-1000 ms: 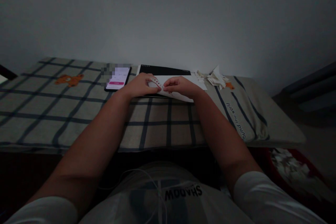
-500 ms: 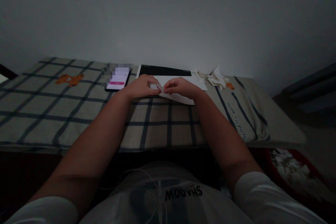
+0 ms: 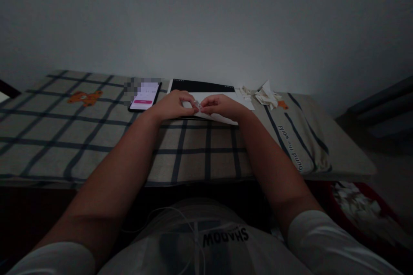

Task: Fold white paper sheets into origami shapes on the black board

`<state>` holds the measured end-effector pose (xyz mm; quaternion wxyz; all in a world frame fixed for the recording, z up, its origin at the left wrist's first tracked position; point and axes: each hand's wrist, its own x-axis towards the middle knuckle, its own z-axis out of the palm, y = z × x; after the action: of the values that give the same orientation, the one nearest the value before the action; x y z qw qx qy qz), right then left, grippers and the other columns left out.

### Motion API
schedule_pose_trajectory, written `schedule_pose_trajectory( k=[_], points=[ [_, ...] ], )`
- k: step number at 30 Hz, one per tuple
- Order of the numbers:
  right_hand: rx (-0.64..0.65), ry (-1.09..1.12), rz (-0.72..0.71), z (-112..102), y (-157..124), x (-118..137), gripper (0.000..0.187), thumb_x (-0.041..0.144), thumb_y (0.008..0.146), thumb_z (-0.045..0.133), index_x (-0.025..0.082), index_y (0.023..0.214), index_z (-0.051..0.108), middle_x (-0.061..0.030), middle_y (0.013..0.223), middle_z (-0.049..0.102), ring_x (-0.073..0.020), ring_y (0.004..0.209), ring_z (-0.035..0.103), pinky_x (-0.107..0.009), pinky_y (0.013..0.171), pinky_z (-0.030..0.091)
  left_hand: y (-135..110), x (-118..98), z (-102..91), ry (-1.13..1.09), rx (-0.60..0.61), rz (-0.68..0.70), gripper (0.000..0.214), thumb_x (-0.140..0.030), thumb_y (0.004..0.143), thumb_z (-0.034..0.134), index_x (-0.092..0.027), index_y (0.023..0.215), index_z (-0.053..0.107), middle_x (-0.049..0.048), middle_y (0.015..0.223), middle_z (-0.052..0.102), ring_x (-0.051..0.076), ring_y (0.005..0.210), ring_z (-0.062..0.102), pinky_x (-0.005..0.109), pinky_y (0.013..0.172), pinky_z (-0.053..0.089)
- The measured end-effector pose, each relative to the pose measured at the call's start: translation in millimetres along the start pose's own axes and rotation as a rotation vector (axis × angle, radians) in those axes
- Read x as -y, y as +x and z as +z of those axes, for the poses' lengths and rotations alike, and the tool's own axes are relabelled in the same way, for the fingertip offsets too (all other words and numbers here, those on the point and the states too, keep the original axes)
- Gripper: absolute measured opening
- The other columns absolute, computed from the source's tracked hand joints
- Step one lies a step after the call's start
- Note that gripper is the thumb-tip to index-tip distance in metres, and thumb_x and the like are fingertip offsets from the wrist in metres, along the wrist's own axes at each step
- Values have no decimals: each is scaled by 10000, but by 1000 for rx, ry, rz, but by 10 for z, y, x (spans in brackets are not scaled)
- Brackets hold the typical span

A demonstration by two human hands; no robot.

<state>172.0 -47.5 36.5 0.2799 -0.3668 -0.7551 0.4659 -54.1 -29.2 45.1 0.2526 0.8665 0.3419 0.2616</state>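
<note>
Thumb and fingers of my left hand (image 3: 177,105) are closed on the edge of a white sheet of paper (image 3: 220,118). My right hand (image 3: 221,107) pinches the same paper just to the right, its fingertips nearly touching the left ones. Between the two hands the edge of the paper is bunched up, and small dark marks like holes show on it. Under the hands lies another white sheet (image 3: 247,102), partly over a black notepad or folder (image 3: 203,87) with rows of small white holes along its top edge.
To the left lies a phone (image 3: 143,96) with a lit screen. Crumpled paper (image 3: 267,94) is heaped at the right. All rest on a checked cloth (image 3: 193,154) against a grey wall (image 3: 206,21). Below right, a red bin (image 3: 383,204) holds paper scraps. A white cable (image 3: 171,209) hangs over my lap.
The fingertips have shifted slightly and the paper's edge between them is more bunched. The loose lower edge of the sheet has risen a little. Both arms stay in place.
</note>
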Motion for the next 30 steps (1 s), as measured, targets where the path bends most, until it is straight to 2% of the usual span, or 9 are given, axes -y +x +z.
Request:
schedule_pose_trajectory(
  k=[6,15,21,24,30],
  points=[
    [-22,-56,36,-24,-6,-12,232,389,760,716,170,837,725,-12,764,660,-134,695,539,-277,668,427,-8,-26,12,-29,19,-72,299,-396,678,684,-166,859,744,35,846,709,197,813,653,287,739,491],
    [-9,-77,19,-30,11,-35,251,416,766,707,173,830,711,-4,769,652,-142,720,541,-279,701,419,-3,-29,10,-5,29,-19,295,-423,691,695,-183,844,771,43,843,716,199,801,661,288,731,492],
    [63,-103,-53,-26,21,-37,259,428,807,669,174,856,684,-6,809,635,-149,752,539,-284,733,415,-12,-38,14,-14,40,-29,295,-429,704,688,-182,845,765,33,818,717,193,786,656,277,711,480],
    [57,-122,-68,-25,20,-28,257,430,821,652,176,853,673,-5,807,624,-148,747,528,-284,725,413,-14,-50,10,-11,25,-41,296,-417,705,684,-176,861,756,24,799,706,177,765,644,273,713,474],
    [30,-61,9,-44,11,-30,259,404,771,701,167,874,701,1,757,623,-134,695,515,-277,683,409,-12,-30,10,-33,32,-51,323,-440,701,681,-161,856,732,32,821,701,179,765,642,277,706,481]
  ],
)
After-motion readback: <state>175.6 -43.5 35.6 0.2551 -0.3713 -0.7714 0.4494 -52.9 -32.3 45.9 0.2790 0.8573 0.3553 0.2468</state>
